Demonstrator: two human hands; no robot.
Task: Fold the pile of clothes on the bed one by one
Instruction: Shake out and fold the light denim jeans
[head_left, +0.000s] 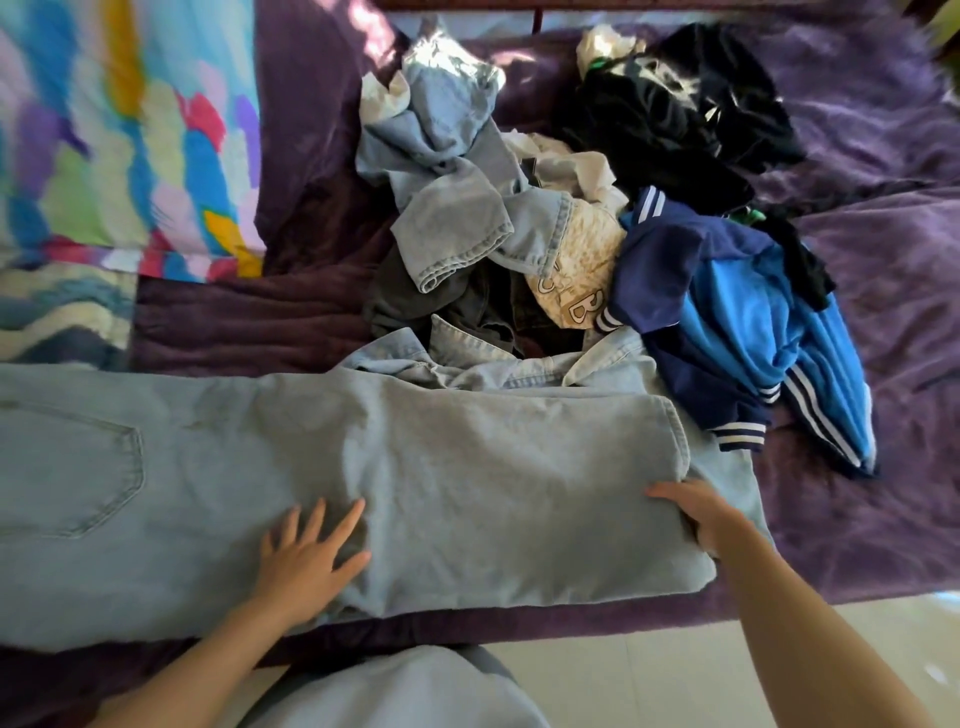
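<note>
Light blue jeans (467, 467) lie flat across the near edge of the bed, back pocket at the left, leg ends at the right. My left hand (306, 556) rests flat on the middle of the jeans with fingers spread. My right hand (701, 514) grips the hem end of the legs at the right, thumb on top and fingers hidden under the cloth. Behind the jeans sits the pile of clothes (519, 234): more pale denim, a cream top, a blue striped jacket (727, 322) and black garments (675, 114).
A purple blanket (857, 519) covers the bed. A multicoloured quilt (114, 145) lies at the far left. Pale tiled floor (649, 675) shows below the bed's edge at the bottom right.
</note>
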